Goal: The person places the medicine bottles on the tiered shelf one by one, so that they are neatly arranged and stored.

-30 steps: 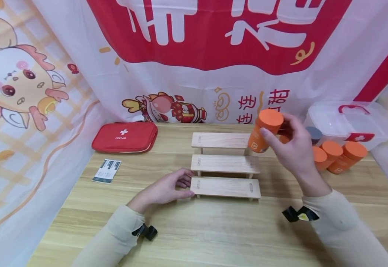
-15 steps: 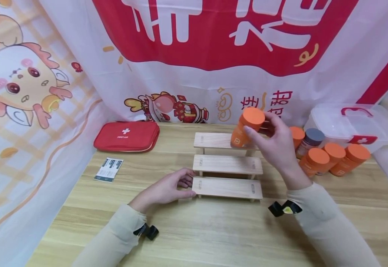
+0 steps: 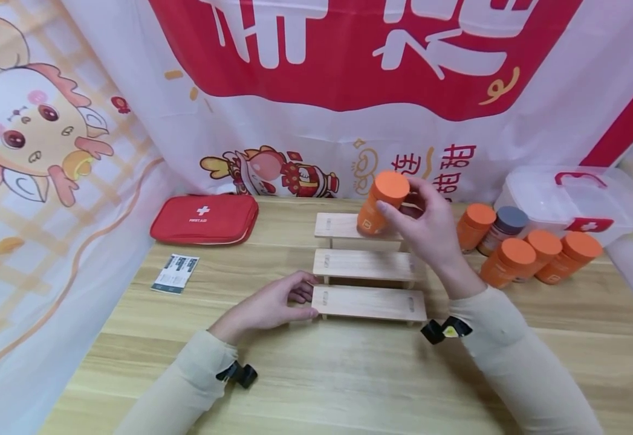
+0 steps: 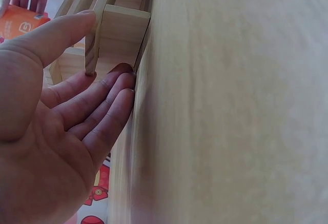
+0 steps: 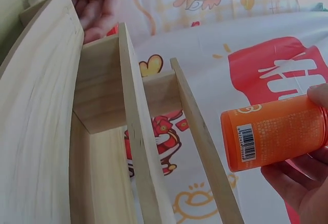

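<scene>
My right hand (image 3: 430,223) grips an orange bottle (image 3: 379,202) with an orange lid, thumb on the near side and fingers behind. The bottle leans slightly above the top tier of a three-tier wooden stand (image 3: 367,300). In the right wrist view a small gap shows between the base of the bottle (image 5: 277,131) and the top board (image 5: 205,142). At the left end of the lowest tier, my left hand (image 3: 267,305) holds the board's end between thumb and fingers. The left wrist view shows the thumb (image 4: 77,26) at one board edge and fingertips by the leg panel.
Several orange bottles (image 3: 569,257) and a grey-lidded bottle (image 3: 503,229) stand to the right. Behind them is a clear plastic box (image 3: 545,187) with a red handle. A red first aid pouch (image 3: 204,220) and a printed card (image 3: 176,273) lie left. A printed cloth hangs behind.
My right hand has carried the orange bottle leftward from beyond the stand's right end to over the middle of the top tier. The left hand has stayed at the lowest tier.
</scene>
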`<state>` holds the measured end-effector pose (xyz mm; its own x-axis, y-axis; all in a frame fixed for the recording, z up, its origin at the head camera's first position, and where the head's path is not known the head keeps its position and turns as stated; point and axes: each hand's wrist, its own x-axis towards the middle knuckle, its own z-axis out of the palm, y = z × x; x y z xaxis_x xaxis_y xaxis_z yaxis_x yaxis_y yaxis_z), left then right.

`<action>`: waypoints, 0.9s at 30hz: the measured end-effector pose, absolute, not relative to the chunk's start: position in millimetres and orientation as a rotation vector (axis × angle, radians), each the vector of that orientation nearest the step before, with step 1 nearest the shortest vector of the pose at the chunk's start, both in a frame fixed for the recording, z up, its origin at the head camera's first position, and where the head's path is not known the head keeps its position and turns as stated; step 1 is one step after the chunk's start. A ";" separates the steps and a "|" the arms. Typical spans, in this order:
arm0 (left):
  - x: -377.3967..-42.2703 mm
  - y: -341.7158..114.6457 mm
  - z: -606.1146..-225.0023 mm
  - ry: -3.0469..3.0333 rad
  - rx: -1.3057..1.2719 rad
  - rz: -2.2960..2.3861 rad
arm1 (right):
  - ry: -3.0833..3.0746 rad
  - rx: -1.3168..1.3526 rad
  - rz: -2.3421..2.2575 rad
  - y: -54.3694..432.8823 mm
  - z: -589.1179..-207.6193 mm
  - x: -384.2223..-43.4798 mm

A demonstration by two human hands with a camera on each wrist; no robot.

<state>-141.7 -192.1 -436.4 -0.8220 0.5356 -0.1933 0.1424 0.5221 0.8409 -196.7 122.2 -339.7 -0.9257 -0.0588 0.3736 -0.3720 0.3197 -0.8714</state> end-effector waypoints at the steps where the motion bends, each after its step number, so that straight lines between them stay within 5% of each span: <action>1: -141.8 -192.5 -436.2 2.334 0.556 1.230 | -2.312 0.398 1.648 119.9 -339.6 -197.9; 27: -142.6 -192.1 -437.1 2.340 0.541 1.219 | -2.342 0.475 1.705 75.7 -340.7 -215.5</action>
<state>-142.6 -192.1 -437.1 -0.8246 0.5279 -0.2034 0.1358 0.5338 0.8346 -215.5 75.7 -340.7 -0.9271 -0.1364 0.3491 -0.3741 0.2804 -0.8840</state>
